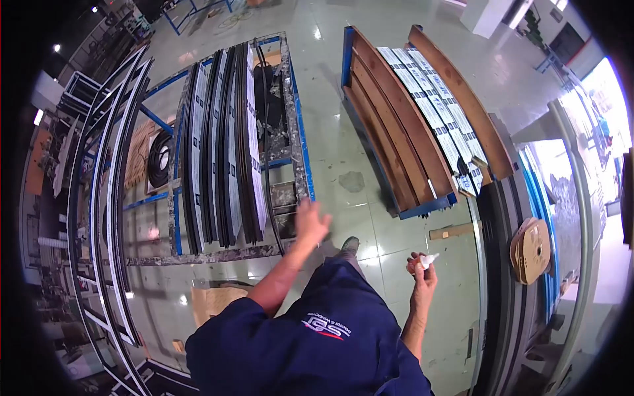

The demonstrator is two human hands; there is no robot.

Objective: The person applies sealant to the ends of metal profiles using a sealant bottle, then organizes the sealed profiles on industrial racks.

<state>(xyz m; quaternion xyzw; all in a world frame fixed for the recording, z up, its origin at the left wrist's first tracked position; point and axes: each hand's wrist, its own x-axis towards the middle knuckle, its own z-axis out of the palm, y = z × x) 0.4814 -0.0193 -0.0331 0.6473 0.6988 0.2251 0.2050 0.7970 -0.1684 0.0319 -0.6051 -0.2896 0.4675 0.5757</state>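
My left hand (pixel 312 223) is held out in front of me, beside the near right corner of a blue-edged frame table (pixel 305 165). Its fingers are apart and hold nothing. On that table lie long dark profiles (pixel 228 145), some with pale printed film. My right hand (pixel 423 272) is lower and to the right, over the tiled floor, its fingers closed on a small white object (pixel 429 259). What the object is, I cannot make out.
A brown wooden trough with blue ends (pixel 389 132) stands ahead to the right, film-wrapped profiles (pixel 436 99) beside it. Cardboard reels (pixel 530 251) lean at the right. Tall dark frames (pixel 109 198) stand at the left. A wooden block (pixel 456 230) lies near the trough.
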